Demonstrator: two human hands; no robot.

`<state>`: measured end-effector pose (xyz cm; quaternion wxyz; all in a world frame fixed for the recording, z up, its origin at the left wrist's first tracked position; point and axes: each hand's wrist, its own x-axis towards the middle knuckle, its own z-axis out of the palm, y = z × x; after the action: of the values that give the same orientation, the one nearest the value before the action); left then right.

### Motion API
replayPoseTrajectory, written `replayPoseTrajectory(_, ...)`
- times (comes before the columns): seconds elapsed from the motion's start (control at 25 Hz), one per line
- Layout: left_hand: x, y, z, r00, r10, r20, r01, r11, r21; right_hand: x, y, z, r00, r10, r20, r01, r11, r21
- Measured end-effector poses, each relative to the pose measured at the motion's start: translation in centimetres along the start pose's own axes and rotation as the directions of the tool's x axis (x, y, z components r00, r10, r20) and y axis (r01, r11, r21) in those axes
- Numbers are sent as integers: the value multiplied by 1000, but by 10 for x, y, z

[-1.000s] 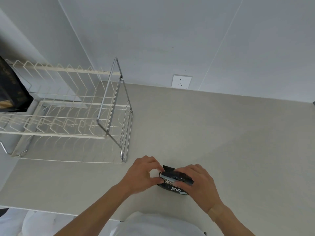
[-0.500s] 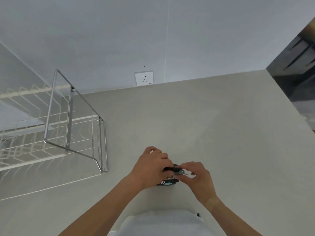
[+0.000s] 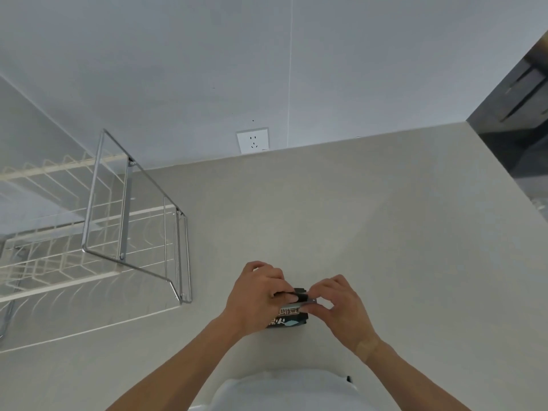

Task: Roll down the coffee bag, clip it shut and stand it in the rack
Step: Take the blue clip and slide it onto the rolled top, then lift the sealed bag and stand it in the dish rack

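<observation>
We see the coffee bag [image 3: 287, 317], a small dark pouch with pale lettering, standing on the grey tabletop [image 3: 370, 221] close to its near edge, held between our two hands. Its top is folded down into a flat band. Our left hand [image 3: 257, 295] wraps around the bag's left side and top from above, fingers curled over the rolled fold and pressing it down, so most of the bag's left half is hidden beneath that hand. Our right hand [image 3: 341, 307] sits just beside the bag's right end, thumb and fingertips pinched on a small dark clip [image 3: 304, 297] at the right end of the fold; whether the clip already bites the fold we cannot tell. Only the lower front of the bag shows between the two hands. Well apart to the left, the wire rack [image 3: 130, 229] stands on the same tabletop, a chrome frame with cream dividers behind it. A white wall socket [image 3: 253, 140] sits on the wall beyond the tabletop's far edge.
</observation>
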<state>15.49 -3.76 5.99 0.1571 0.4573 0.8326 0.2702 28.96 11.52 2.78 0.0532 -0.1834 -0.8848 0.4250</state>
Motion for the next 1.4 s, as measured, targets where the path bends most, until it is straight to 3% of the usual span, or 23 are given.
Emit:
replayPoseTrajectory(0.12,-3,-2,-1,999,35,19,-36,999,21,-3,5,4,999,49,17,-49,998,46)
replayPoseTrajectory(0.24,-10,-10,-8,996,17,91,-21,999,47,-10,11,4,974,197,115,-213,965,154)
replayPoseTrajectory(0.36,-38,-34,-10,978,-160,133,178,975,-137,-19,20,5,932,269,245,-309,940,146)
replayPoseTrajectory(0.44,-60,-51,-9,930,-294,219,349,893,-285,-20,22,11,911,305,279,-351,927,131)
replayPoseTrajectory(0.56,-78,-64,4,874,-376,307,468,822,-325,-16,21,20,891,352,286,-395,912,107)
replayPoseTrajectory(1.04,-66,-73,43,877,-458,141,476,869,-138,-5,26,38,900,360,245,-399,906,137)
replayPoseTrajectory(1.4,-59,-63,39,829,-534,164,559,800,-218,1,27,34,892,352,285,-404,903,147)
